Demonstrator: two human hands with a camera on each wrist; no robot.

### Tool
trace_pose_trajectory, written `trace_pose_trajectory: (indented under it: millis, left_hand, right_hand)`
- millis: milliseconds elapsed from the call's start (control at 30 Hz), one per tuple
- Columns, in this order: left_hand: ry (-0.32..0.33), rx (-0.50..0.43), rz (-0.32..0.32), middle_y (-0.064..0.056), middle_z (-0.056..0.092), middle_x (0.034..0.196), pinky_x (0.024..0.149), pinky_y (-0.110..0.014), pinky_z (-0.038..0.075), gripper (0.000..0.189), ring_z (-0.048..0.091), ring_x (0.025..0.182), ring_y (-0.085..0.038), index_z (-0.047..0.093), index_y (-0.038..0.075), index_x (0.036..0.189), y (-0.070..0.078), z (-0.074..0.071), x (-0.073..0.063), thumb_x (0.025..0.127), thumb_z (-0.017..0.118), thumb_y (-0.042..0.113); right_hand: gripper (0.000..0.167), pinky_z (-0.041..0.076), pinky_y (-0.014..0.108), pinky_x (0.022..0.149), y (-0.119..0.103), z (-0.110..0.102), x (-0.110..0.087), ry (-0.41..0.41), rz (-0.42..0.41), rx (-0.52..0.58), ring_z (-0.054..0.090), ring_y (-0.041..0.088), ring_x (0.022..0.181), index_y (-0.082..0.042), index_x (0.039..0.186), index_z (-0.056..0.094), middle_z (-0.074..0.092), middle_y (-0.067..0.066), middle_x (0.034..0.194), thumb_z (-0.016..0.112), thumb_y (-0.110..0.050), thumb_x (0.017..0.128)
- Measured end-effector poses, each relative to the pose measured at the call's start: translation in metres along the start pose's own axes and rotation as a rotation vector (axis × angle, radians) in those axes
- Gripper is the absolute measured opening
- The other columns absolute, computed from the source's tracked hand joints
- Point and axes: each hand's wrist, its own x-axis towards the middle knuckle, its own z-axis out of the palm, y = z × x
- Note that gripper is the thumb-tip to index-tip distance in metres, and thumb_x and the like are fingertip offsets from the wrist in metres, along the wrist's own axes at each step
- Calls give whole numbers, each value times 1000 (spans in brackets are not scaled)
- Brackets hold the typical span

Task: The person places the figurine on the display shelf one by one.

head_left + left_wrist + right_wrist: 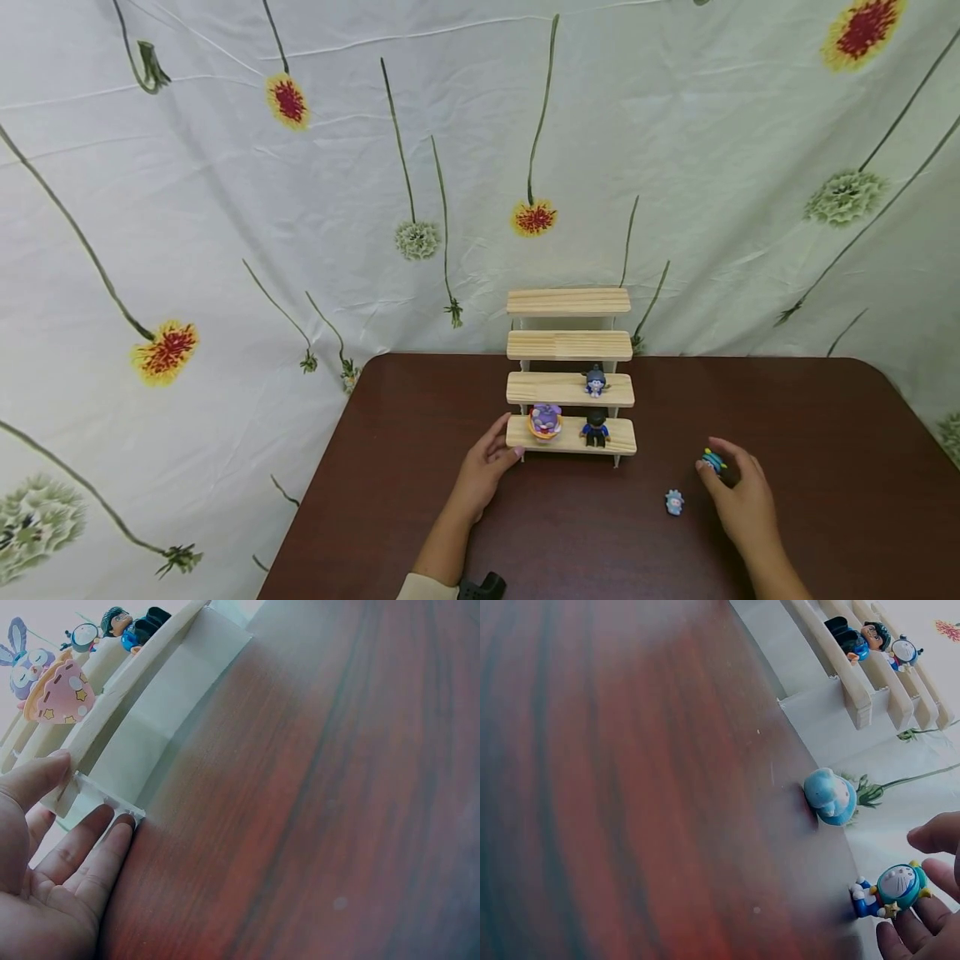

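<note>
On the dark wooden table point(570, 533), the left hand point(487, 471) rests with straight fingers against the lowest step of the wooden stand point(570, 435), while the right hand point(738, 496) pinches a small blue figure point(712, 460) near a pale blue toy point(674, 502)

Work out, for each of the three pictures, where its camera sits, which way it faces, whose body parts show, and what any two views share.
Head: worn on the head, looking forward and down at the table and wooden step shelf; both forearms, left hand and right hand show.
Left wrist: low by the left hand, facing the shelf's foot; fingers touch it.
Right wrist: low by the right hand, facing the blue figurine at its fingers.
Shared: both wrist views catch the dark-haired figure on the shelf.
</note>
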Motion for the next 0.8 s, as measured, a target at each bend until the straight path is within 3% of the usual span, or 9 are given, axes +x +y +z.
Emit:
trace_pose_trajectory:
  millis: [67,133,233,300,500,800]
  left_hand:
    - [-1,3,3,-20,64,136,97,-30,53,69,67,113,-23,35,17,159,0,0,0,98,68,21]
    - [-2,7,5,-20,64,135,97,-29,53,69,67,113,-23,35,16,159,-1,0,1,98,68,21]
    - [0,17,-2,-20,64,135,97,-27,52,69,68,112,-21,36,18,159,-1,0,1,98,69,23]
    - [2,20,-9,-19,64,135,97,-27,52,70,68,111,-19,36,18,158,-1,0,1,97,69,24]
    - [3,15,-9,-19,64,136,100,-32,52,70,68,112,-21,36,19,158,0,0,1,97,69,24]
    - [6,23,-7,-19,64,136,98,-30,52,69,68,112,-21,37,20,158,0,0,0,97,69,24]
  right_hand:
    - [49,41,49,95,1,0,0,-5,4,-2,48,43,130,-6,143,52,49,24,141,65,-25,100]
    - [48,45,36,94,1,0,0,-3,8,-8,51,41,128,-6,142,53,50,23,139,65,-24,99]
    - [48,42,12,78,2,0,0,-1,13,-26,57,36,122,-6,141,54,51,21,136,66,-22,98]
    - [48,37,4,70,2,-1,0,-10,14,-28,59,37,120,-5,141,53,51,21,135,66,-21,98]
    - [45,39,7,68,5,-2,1,-28,-17,-52,59,46,119,-2,140,53,50,26,133,64,-16,98]
    - [41,36,2,69,6,-1,1,-11,-40,-80,60,47,118,-2,137,57,52,26,130,63,-11,97]
